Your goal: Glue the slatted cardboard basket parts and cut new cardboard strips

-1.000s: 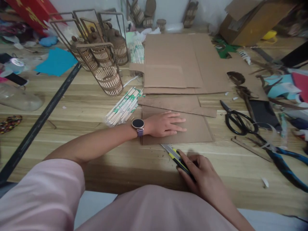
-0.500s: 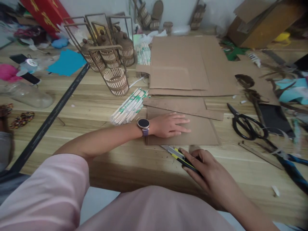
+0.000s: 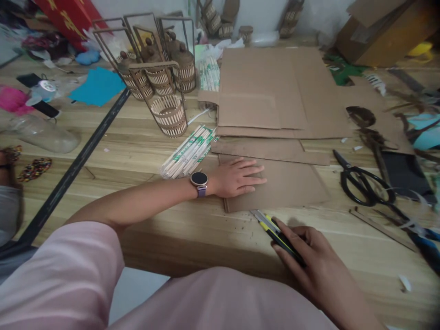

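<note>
My left hand (image 3: 238, 177) lies flat with fingers spread on a piece of brown cardboard (image 3: 292, 183), near its left end. A narrow cardboard strip (image 3: 268, 150) lies along the far edge of that piece. My right hand (image 3: 307, 252) is closed around a yellow and black utility knife (image 3: 280, 236). Its blade is out and points up and left, just short of the cardboard's near edge. A larger stack of cardboard sheets (image 3: 261, 87) rests beyond the strip.
Wrapped chopsticks (image 3: 189, 151) and a small bamboo basket (image 3: 168, 114) with a tall handle stand left of the cardboard, with several lidded baskets behind. Black scissors (image 3: 366, 183) and a thin strip (image 3: 381, 229) lie at right. A dark strip (image 3: 75, 160) crosses the table's left side.
The cardboard piece has shifted right and turned slightly under my left hand. My right hand has moved right with the knife. The whole view has shifted a little.
</note>
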Tool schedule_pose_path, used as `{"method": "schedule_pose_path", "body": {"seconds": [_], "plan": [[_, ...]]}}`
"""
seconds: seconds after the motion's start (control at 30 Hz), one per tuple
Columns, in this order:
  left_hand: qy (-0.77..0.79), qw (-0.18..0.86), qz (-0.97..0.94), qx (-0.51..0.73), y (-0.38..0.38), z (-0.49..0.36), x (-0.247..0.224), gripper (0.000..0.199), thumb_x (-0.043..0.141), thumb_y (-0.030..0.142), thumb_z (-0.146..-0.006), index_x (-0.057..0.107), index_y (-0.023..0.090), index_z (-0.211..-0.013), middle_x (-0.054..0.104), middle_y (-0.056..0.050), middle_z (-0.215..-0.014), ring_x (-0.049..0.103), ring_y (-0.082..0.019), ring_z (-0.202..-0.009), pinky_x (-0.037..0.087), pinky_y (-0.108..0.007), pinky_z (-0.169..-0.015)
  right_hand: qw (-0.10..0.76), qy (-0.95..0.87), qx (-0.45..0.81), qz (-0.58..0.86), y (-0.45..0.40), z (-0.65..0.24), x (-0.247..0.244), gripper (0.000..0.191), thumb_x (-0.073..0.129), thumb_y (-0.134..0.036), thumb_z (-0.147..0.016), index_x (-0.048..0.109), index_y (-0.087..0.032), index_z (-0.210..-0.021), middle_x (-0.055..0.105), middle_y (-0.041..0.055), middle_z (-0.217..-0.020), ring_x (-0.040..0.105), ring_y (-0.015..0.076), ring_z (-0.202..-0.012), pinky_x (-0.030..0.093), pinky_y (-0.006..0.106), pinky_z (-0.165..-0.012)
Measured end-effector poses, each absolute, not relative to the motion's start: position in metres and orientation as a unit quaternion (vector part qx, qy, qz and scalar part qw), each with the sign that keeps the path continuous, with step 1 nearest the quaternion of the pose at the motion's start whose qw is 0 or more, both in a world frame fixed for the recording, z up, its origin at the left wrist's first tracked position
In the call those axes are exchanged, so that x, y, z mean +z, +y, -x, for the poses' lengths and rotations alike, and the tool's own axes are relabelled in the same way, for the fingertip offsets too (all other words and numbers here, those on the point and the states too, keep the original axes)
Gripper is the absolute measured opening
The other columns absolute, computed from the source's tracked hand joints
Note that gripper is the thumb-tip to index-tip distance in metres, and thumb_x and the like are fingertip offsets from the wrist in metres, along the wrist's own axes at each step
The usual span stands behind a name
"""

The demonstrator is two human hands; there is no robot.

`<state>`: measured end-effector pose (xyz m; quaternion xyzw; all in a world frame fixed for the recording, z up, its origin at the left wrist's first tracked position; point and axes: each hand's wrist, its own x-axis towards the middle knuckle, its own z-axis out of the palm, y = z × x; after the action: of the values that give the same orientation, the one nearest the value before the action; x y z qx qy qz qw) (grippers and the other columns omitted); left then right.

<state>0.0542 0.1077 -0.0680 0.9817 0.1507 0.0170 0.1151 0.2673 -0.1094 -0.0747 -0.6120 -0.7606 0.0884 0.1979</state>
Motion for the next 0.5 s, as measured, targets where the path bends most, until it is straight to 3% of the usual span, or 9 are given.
{"method": "schedule_pose_path", "body": {"seconds": [0.23,0.5], "plan": [[0.182,0.096,-0.979,0.002,0.1062,-0.06,-0.068,0.049,0.037,0.044,-0.107,0.04,0.035,-0.155,0.027,-0.002,-0.168,0.021,-0.028,-0.156,0.014,-0.049,-0.126,0.206,-0.758,0.086,0.613,-0.1182,-0.2552,-0.0791,0.049,0.053,-0.039,-0.099,0.056,-0.026,-0.146,0.062,0.008,-0.092,0.065,0.0223,-0.08,0.058,0.036,-0.069],[0.192,0.103,-0.975,-0.029,0.1048,-0.0622,-0.0625,0.051,0.037,0.042,-0.107,0.036,0.036,-0.157,0.023,-0.002,-0.17,0.016,-0.031,-0.157,0.013,-0.05,-0.126,0.205,-0.763,0.09,0.606,-0.1122,-0.2531,-0.0769,0.046,0.052,-0.039,-0.099,0.061,-0.025,-0.142,0.062,0.0076,-0.09,0.065,0.0218,-0.079,0.058,0.035,-0.069]]}}
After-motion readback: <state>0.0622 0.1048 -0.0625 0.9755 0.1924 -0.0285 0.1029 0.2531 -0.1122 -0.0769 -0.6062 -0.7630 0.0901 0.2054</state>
